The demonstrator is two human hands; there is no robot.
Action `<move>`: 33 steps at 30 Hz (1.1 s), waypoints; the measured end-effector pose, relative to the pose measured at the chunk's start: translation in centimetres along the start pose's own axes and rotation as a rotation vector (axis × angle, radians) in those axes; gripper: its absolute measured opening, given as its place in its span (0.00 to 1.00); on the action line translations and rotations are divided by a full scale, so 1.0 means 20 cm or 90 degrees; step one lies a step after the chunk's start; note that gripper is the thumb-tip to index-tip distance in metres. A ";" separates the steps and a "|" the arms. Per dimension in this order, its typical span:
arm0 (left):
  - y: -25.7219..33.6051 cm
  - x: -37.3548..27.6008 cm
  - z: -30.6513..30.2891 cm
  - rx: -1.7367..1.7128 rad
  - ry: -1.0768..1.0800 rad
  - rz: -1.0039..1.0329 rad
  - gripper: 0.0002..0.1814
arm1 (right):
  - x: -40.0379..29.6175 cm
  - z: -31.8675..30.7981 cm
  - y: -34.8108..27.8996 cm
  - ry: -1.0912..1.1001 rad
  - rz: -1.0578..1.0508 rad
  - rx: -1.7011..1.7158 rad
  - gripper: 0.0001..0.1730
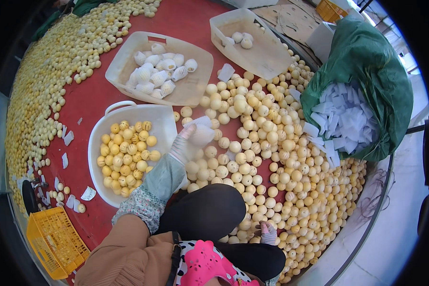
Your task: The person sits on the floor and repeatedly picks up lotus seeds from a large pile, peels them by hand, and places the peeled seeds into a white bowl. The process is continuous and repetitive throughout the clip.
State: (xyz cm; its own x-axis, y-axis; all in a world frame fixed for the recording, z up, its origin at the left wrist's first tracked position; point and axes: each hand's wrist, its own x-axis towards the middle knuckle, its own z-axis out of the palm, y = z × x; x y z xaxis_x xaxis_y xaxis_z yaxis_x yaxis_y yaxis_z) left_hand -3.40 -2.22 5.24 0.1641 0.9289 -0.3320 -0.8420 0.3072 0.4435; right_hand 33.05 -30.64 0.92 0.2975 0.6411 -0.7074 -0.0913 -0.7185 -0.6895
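My left hand [186, 137], in a striped fingerless glove, is shut on a white foam net sleeve [202, 130]; blur hides whether a fruit is inside. It is just right of a white tub [168, 119] holding yellow fruits that look like pepino melons [127, 150]. My right hand [267, 232], gloved likewise, is low beside my knee, its fingertips at the loose pile of pale fruits [300, 171]; whether it grips one cannot be told. Beyond the white tub, a translucent tub [196, 68] holds sleeved fruits [157, 77]. A green sack [371, 60] is full of white foam sleeves [343, 111].
Another translucent tub [264, 50] with a few sleeved fruits stands at the top. A large fruit heap [46, 85] lines the left side of the red floor covering [89, 103]. A yellow plastic crate [57, 239] lies lower left. A low pale wall edge curves along the right.
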 end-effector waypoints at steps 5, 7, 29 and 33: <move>-0.05 0.04 -0.06 0.069 -0.109 -0.052 0.30 | 0.05 0.04 -0.01 -0.018 -0.005 -0.029 0.19; -0.12 0.09 -0.13 0.136 -0.093 -0.076 0.28 | 0.07 0.06 0.00 0.000 0.013 -0.026 0.18; -0.69 1.28 0.57 0.443 -0.116 -0.309 0.22 | -0.38 0.17 0.33 0.433 -0.105 0.010 0.13; -1.05 0.65 0.75 0.644 -0.348 -0.508 0.24 | -0.46 -0.07 0.49 0.644 -0.075 0.032 0.13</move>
State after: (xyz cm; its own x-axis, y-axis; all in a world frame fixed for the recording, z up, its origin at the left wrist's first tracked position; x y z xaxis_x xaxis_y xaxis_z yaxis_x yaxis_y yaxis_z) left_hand 24.17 6.52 4.17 0.7912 0.3247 -0.5183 0.2652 0.5815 0.7691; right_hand 30.71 -43.90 0.85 0.9687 0.1623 -0.1879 -0.0420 -0.6388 -0.7682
